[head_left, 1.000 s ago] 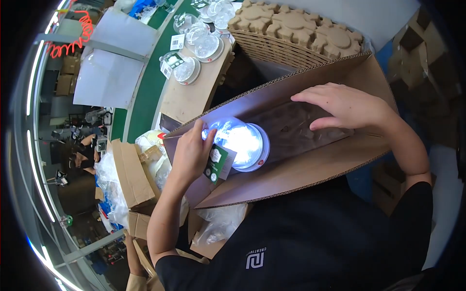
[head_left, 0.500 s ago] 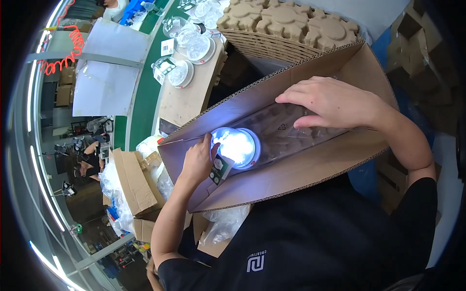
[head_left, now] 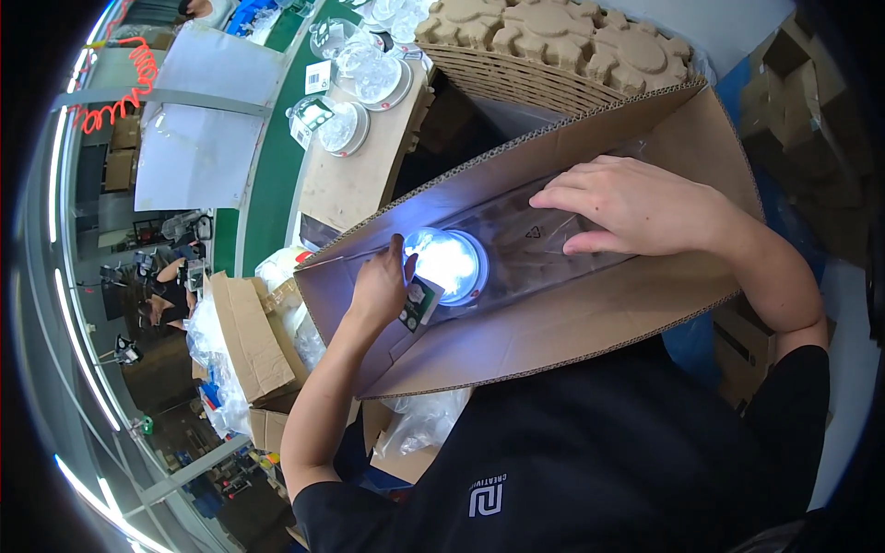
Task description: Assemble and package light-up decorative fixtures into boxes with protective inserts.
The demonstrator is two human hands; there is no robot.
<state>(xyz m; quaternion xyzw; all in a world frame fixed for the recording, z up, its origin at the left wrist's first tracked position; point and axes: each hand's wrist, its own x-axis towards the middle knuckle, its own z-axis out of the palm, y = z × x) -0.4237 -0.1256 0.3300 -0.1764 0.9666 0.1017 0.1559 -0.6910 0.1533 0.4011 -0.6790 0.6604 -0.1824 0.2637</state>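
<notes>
1 lit lamp (head_left: 449, 263), 1 box (head_left: 590, 323); 2 hands: left hand (head_left: 383, 288), right hand (head_left: 627, 205)

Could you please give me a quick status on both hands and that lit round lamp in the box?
Left hand holds bagged round lamp, lit, inside cardboard box. Right hand flat on plastic bags. Nothing blocking.

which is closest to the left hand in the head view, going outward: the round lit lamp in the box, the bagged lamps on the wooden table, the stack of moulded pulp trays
1. Round lit lamp: touching the left hand, inside the cardboard box.
2. Bagged lamps: on the wooden table beyond the box, up and left.
3. Stack of moulded pulp trays: farthest, top of the view, behind the box.
</notes>
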